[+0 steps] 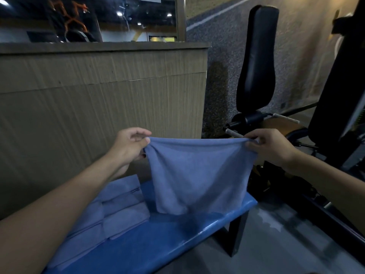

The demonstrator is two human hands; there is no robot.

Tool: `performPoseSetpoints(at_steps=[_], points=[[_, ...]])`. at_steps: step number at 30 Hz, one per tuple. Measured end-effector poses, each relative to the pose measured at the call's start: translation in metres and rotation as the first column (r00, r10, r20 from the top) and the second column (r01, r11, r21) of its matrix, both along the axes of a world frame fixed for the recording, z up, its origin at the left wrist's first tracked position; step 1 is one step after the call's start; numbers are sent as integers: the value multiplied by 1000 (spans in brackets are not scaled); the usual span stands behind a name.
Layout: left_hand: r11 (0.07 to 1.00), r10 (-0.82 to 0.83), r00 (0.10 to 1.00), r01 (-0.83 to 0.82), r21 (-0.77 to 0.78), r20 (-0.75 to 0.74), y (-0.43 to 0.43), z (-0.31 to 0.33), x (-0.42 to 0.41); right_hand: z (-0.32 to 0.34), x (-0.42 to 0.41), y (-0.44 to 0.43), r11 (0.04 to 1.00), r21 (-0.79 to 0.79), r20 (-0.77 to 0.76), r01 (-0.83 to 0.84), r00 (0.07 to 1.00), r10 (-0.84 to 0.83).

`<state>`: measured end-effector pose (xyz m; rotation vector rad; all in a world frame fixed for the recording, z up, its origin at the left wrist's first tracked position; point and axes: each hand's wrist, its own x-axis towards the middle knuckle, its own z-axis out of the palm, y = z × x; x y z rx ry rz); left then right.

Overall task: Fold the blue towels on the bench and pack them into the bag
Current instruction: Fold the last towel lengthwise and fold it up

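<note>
A blue towel (197, 175) hangs in the air above the blue bench (167, 240), stretched between both hands. My left hand (130, 145) pinches its top left corner. My right hand (270, 145) pinches its top right corner. The towel's lower edge hangs just over the bench seat. Folded blue towels (118, 210) lie in a stack on the left part of the bench, partly behind my left forearm. No bag is in view.
A tan panelled counter wall (98, 107) stands right behind the bench. A black padded gym machine (256, 62) with metal bars stands to the right. Grey floor (276, 244) lies beside the bench's right end.
</note>
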<state>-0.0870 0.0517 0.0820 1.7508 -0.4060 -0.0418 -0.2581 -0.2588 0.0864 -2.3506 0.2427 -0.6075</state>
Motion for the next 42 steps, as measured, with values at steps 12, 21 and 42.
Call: performPoseSetpoints(at_steps=[12, 21, 42], points=[[961, -29, 984, -21, 275, 176, -12, -4, 7, 3, 9, -26, 984, -118, -71, 136, 987, -145], [996, -39, 979, 55, 75, -198, -26, -1, 32, -3, 60, -45, 955, 270, -117, 120, 989, -91], [836, -201, 950, 294, 463, -240, -29, -186, 16, -190, 29, -48, 997, 59, -386, 51, 922, -24]])
